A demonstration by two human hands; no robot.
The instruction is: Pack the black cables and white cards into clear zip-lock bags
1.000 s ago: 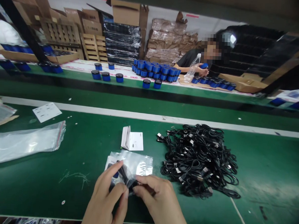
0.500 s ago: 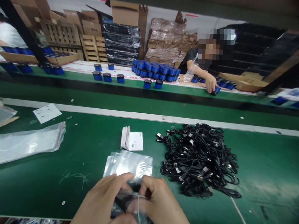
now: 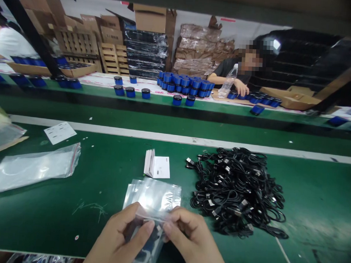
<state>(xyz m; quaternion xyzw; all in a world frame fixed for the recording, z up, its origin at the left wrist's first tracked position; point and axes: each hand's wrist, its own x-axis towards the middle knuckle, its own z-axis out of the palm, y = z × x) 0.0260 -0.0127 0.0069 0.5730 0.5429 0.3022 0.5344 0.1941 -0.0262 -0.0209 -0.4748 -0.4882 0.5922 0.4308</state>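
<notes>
Near the table's front edge, my left hand (image 3: 120, 235) and my right hand (image 3: 190, 235) pinch the top edge of a small clear plastic bag (image 3: 150, 248) between thumbs and fingers. Something dark, with a small light piece, shows through the bag; it looks like a black cable. Just beyond my fingers lies a stack of flat clear bags (image 3: 154, 192). Behind that stack, a pile of folded white leaflets (image 3: 161, 167) stands partly upright. To the right of my right hand is a big heap of coiled black USB cables (image 3: 237, 192).
A long clear bag (image 3: 34, 168) and a printed white sheet (image 3: 60, 132) lie at left. Across the bench, blue jars with black lids (image 3: 185, 84) stand on a ledge. A co-worker (image 3: 238, 76) sits behind them, near a plastic bottle (image 3: 228, 81).
My hands have gone from working over the bag to pinching its top edge, and the bag now hangs flatter. The co-worker's hand has drawn back, leaving a blue jar at the ledge.
</notes>
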